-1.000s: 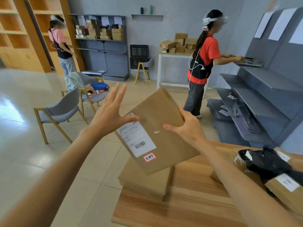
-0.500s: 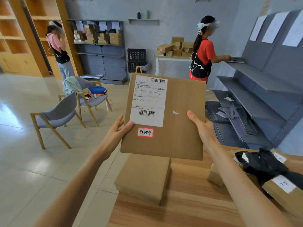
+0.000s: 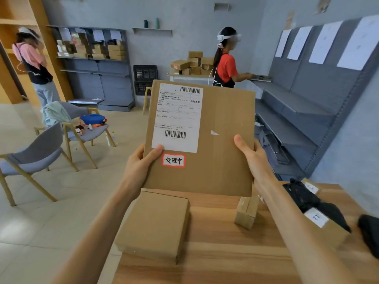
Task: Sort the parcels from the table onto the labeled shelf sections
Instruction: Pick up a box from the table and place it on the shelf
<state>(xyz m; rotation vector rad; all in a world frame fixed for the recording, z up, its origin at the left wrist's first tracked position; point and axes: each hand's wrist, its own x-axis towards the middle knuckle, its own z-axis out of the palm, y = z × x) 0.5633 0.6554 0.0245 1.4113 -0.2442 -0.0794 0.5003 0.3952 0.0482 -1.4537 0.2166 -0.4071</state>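
Both hands, left and right, pinch the parcel by its edges. Each grip leaves the sticker readable, likely to choose a shelf section.

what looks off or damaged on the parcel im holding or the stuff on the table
The held parcel has a small torn white scrap on its face, right of the shipping label. On the table, the flat box overhangs the left edge. Nothing else stands out.

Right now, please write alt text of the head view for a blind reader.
Both hands, left hand and right hand, hold a flat cardboard parcel upright above a wooden table. Its shipping label and small red-bordered sticker face the camera.
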